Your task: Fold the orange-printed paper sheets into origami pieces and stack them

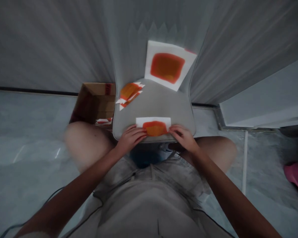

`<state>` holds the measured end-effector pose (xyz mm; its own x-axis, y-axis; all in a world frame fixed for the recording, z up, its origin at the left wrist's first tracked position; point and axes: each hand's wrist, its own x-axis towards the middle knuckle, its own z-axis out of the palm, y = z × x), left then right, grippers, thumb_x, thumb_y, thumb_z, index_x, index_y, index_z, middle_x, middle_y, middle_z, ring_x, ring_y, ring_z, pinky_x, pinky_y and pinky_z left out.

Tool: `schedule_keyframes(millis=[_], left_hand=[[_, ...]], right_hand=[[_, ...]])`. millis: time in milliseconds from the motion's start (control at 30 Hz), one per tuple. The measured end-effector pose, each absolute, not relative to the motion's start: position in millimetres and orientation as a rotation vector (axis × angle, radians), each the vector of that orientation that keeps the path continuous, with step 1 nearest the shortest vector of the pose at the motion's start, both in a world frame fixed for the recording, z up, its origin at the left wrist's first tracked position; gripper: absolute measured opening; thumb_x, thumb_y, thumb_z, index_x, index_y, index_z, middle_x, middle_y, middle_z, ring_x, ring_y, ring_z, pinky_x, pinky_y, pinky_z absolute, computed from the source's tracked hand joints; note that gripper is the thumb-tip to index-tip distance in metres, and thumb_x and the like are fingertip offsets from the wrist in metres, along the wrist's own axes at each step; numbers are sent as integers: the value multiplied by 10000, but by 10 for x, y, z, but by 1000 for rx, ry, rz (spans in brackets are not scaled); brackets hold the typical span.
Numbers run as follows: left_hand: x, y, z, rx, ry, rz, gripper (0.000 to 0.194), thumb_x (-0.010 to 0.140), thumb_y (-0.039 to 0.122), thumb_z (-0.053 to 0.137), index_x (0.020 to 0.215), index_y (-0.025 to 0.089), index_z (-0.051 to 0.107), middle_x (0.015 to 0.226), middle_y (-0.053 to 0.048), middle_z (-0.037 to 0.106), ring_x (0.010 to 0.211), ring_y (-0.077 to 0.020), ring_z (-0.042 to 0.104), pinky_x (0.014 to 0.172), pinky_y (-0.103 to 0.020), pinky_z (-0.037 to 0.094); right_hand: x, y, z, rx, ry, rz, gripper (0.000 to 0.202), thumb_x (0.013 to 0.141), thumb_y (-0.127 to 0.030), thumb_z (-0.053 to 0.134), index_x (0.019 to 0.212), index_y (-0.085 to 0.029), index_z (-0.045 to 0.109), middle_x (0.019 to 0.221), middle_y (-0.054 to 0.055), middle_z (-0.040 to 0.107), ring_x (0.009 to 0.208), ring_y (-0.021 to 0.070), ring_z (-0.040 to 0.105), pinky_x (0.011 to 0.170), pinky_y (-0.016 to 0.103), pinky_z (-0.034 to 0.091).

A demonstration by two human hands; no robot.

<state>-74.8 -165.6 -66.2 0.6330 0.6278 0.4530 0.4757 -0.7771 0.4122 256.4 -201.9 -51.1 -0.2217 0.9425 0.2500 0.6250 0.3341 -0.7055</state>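
A white paper sheet with an orange-red patch (154,128) lies at the front edge of the grey chair seat (161,107), apparently folded. My left hand (131,138) grips its left edge, fingers closed at the corner. At the right edge, my right hand (185,137) pinches the paper between thumb and fingers. A stack of similar sheets (166,67) leans at the back right of the seat, its orange square facing up. On the seat's left side rests a small pile of folded orange-and-white papers (130,94) with pointed ends.
An open cardboard box (89,99) stands on the floor left of the chair, with some red-and-white papers (103,121) inside. Grey curtain-like fabric (52,43) hangs behind. A pink object (296,178) is at far right, and a cable (52,195) runs at lower left.
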Motion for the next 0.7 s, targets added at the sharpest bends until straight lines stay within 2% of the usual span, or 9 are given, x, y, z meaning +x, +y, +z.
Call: schedule_keyframes(millis=[67, 133, 167, 233, 300, 400, 533, 633, 700], left_hand=[[-759, -1603, -666, 2596, 879, 883, 199, 1051, 288, 586, 1179, 250, 734, 1311, -45, 754, 1242, -178, 703, 1227, -469, 448], [-782, -1555, -672, 2595, 855, 854, 221, 1055, 267, 564, 1208, 254, 724, 1329, -54, 745, 1262, -189, 695, 1242, -491, 431], [-795, -1535, -674, 2595, 840, 820, 243, 1052, 253, 556, 1235, 257, 715, 1343, -60, 737, 1274, -193, 688, 1244, -496, 429], [-817, -1502, -673, 2582, 826, 762, 289, 1037, 232, 556, 1284, 267, 701, 1378, -72, 715, 1307, -203, 665, 1240, -501, 432], [-826, -1480, -661, 2541, 824, 739, 300, 1029, 238, 565, 1293, 280, 703, 1392, -72, 706, 1316, -207, 654, 1227, -496, 442], [-803, -1456, -625, 2371, 888, 797, 264, 1052, 308, 552, 1246, 277, 729, 1288, -56, 758, 1230, -203, 695, 1178, -468, 480], [-709, -1382, -577, 2018, 1151, 848, 351, 1047, 424, 550, 1302, 239, 704, 1200, -64, 776, 1046, -209, 738, 958, -371, 590], [-620, -1292, -557, 1886, 1358, 846, 434, 1022, 448, 587, 1386, 221, 648, 977, -36, 778, 763, -173, 697, 748, -305, 578], [-564, -1244, -551, 1897, 1433, 874, 460, 1022, 444, 584, 1419, 213, 616, 936, -31, 759, 711, -164, 658, 718, -297, 553]], right_hand=[[2587, -1961, -513, -1355, -1990, 617, 446, 995, -563, 617, 1274, -229, 715, 1294, 129, 727, 1214, 290, 687, 1055, 481, 569], [2606, -1932, -516, -1327, -2122, 552, 600, 957, -577, 671, 1448, -237, 613, 1479, 149, 623, 1351, 325, 603, 1133, 529, 508], [2611, -1929, -519, -1313, -2197, 514, 621, 961, -560, 673, 1487, -241, 583, 1530, 150, 582, 1393, 335, 567, 1156, 546, 483], [2613, -1943, -527, -1285, -2319, 461, 522, 1000, -498, 631, 1459, -251, 618, 1543, 139, 576, 1420, 337, 541, 1165, 557, 467], [2604, -1974, -532, -1273, -2343, 440, 395, 1035, -444, 580, 1361, -256, 697, 1497, 125, 622, 1413, 326, 549, 1159, 549, 471], [2573, -1999, -531, -1293, -2190, 487, 328, 1064, -409, 520, 1221, -257, 765, 1399, 108, 692, 1345, 295, 606, 1138, 524, 492], [2501, -1862, -550, -1385, -1900, 675, 361, 1043, -501, 538, 1050, -243, 790, 1153, 92, 779, 1108, 268, 713, 1024, 468, 557], [2432, -1656, -585, -1573, -1716, 748, 440, 1005, -555, 571, 1223, -212, 738, 961, 78, 775, 854, 240, 714, 831, 412, 596], [2363, -1546, -588, -1674, -1684, 679, 525, 1000, -530, 575, 1374, -172, 654, 949, 93, 755, 819, 243, 692, 792, 411, 592]])
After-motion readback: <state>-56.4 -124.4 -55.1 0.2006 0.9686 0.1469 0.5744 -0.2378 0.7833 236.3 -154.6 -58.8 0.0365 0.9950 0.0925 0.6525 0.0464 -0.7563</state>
